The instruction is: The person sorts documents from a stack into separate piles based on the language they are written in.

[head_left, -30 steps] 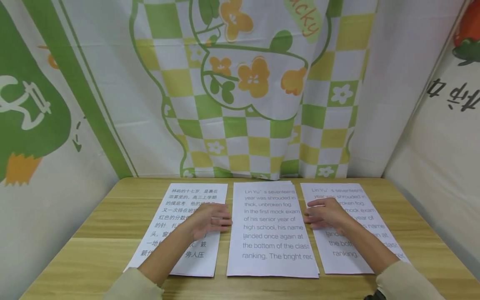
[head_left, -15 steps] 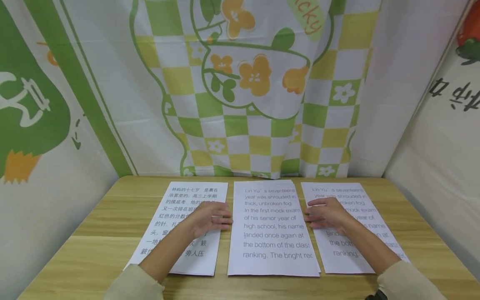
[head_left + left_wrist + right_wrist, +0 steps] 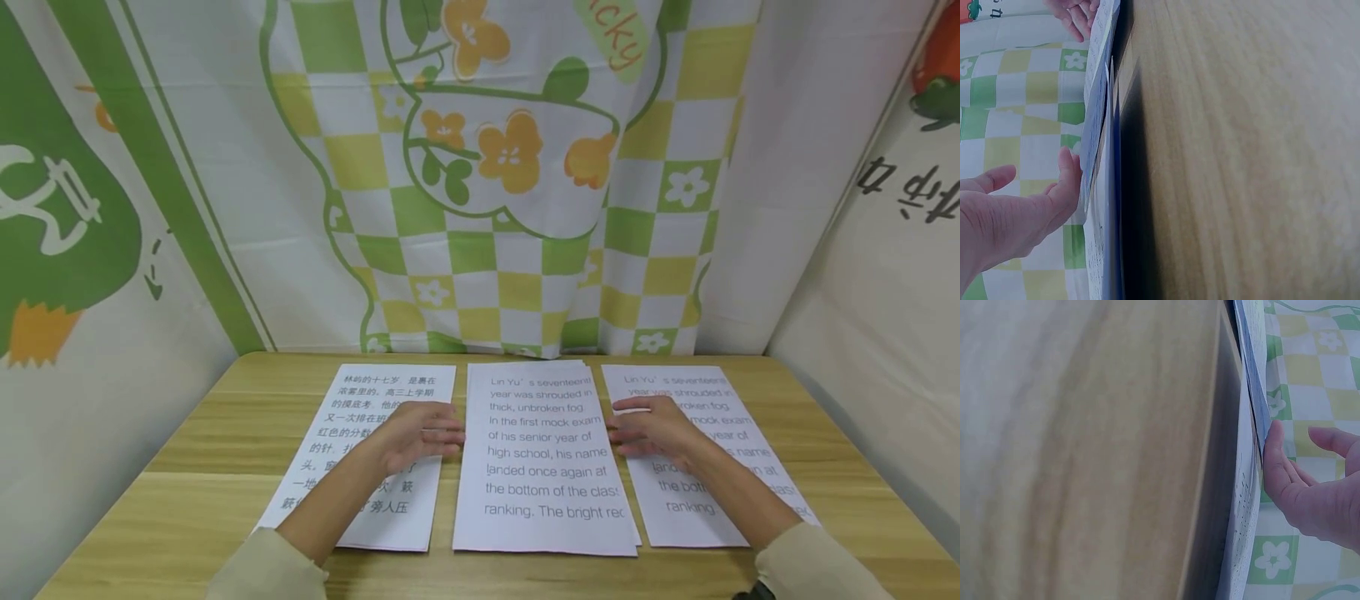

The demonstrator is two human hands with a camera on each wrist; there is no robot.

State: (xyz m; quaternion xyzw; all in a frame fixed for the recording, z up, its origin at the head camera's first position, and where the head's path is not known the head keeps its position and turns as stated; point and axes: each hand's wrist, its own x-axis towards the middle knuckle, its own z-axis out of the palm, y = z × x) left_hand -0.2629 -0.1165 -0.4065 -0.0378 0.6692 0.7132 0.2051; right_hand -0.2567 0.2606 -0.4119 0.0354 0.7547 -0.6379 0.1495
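Note:
A middle stack of white paper (image 3: 546, 467) printed with English text lies on the table, its lower sheets peeking out along the top and right edges. My left hand (image 3: 416, 437) is at the stack's left edge, fingertips against it or very near. On the opposite side, my right hand (image 3: 656, 429) has its fingertips at the right edge. In the left wrist view the left hand (image 3: 1025, 215) has fingers extended and thumb apart. The right wrist view shows the right hand (image 3: 1313, 494) likewise, fingertips beside the paper edge. Neither hand grips anything.
Under my left forearm lies a stack with Chinese text (image 3: 397, 525). Another English-text stack (image 3: 697, 525) lies beneath my right forearm. The wooden table (image 3: 180, 492) meets a patterned curtain (image 3: 487, 275) at the back, with fabric walls on both sides.
The middle stack has slid very slightly left since half a second ago, and the left fingertips shifted left a little with it. Otherwise the hands stay nearly in place.

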